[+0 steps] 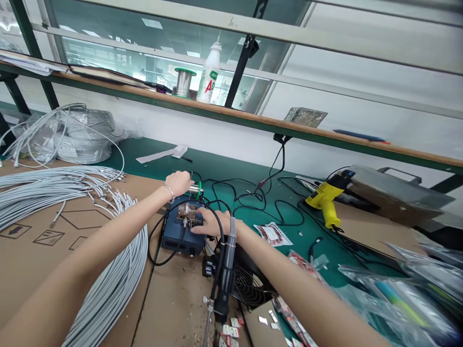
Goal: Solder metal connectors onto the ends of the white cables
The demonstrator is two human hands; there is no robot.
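Note:
My left hand (179, 183), a thin bracelet at its wrist, is curled closed behind the blue box-shaped unit (181, 242). Its fingertips are hidden, so I cannot make out what they hold. Just right of it lies a solder wire spool (196, 190) with a green rim. My right hand (215, 222) rests at the right side of the unit's top, thumb and fingers apart beside a small metal bracket (188, 215). A black-handled soldering tool (226, 277) with a ribbed cable sleeve stands upright in front of my right wrist.
Bundled grey cables (119, 270) cover cardboard at left, with a cable coil (85, 135) behind. A black fan (249, 284) sits under my right forearm. Black cords cross the green mat (231, 168). At right are a yellow heat gun (327, 200) and plastic bags (405, 299). A shelf (246, 115) spans above.

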